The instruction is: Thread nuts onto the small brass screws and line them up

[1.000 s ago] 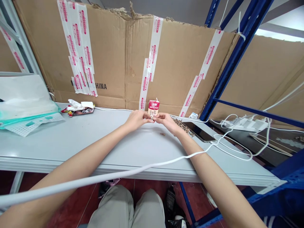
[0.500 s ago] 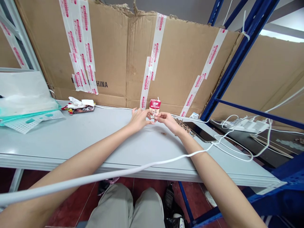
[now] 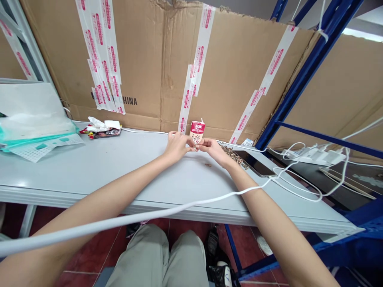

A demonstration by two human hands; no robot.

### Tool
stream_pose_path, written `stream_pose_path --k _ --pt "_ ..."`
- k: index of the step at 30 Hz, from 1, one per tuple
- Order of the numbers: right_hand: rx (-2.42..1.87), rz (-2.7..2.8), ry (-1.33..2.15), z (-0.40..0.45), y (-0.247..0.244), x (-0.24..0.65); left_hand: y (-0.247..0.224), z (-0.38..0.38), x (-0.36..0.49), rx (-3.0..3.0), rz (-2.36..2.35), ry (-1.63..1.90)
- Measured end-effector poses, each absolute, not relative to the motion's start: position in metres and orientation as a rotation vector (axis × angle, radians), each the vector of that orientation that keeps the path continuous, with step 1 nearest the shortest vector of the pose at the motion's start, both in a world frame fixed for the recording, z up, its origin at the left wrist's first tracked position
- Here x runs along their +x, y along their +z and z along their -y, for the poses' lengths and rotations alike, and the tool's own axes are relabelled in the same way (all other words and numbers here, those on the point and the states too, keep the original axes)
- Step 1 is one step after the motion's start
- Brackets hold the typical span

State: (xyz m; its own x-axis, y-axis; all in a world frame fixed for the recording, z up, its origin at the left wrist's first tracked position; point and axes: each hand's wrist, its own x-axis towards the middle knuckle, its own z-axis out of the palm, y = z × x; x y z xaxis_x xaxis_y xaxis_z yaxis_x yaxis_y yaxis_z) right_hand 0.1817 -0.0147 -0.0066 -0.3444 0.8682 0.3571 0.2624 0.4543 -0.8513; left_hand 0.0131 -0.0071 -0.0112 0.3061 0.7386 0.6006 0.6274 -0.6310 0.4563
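My left hand [image 3: 178, 146] and my right hand [image 3: 213, 151] meet fingertip to fingertip above the grey table [image 3: 143, 167]. Both are closed in a pinch around a tiny brass-coloured piece [image 3: 195, 148], mostly hidden by the fingers. Just behind them stands a red and cream drink carton [image 3: 197, 130] with a straw. A small brass-coloured fitting [image 3: 208, 165] lies alone on the tabletop, nearer to me than my right hand. Beyond my right wrist is a pile of small brass-coloured metal parts [image 3: 235, 156], partly covered by that hand.
A dark phone [image 3: 254, 163] lies right of the pile. One white cable [image 3: 185, 207] crosses in front of both forearms. A power strip [image 3: 314, 155] sits at right, crumpled wrappers [image 3: 103, 129] and green-white packaging [image 3: 36, 127] at left. Cardboard [image 3: 143, 59] walls the back.
My left fingers have closed in toward my right fingertips, and both hands now pinch together at the small piece. The whole view has shifted slightly.
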Motion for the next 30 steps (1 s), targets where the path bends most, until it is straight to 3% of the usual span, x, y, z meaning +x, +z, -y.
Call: stream_pose_path --k 7,14,22,30 --pt "-0.930 1.837 0.937 0.019 -0.002 0.181 -0.014 -0.006 0.005 2.217 -0.949 0.989" --pt "-0.954 1.891 0.887 0.020 -0.002 0.181 -0.010 0.000 0.010 2.272 -1.225 1.130" --pt "-0.928 1.871 0.895 0.019 -0.001 0.185 -0.014 -0.005 0.007 2.204 -1.026 1.057" --pt "-1.006 1.958 0.752 0.009 -0.004 0.189 -0.010 0.001 0.008 2.449 -1.243 1.040"
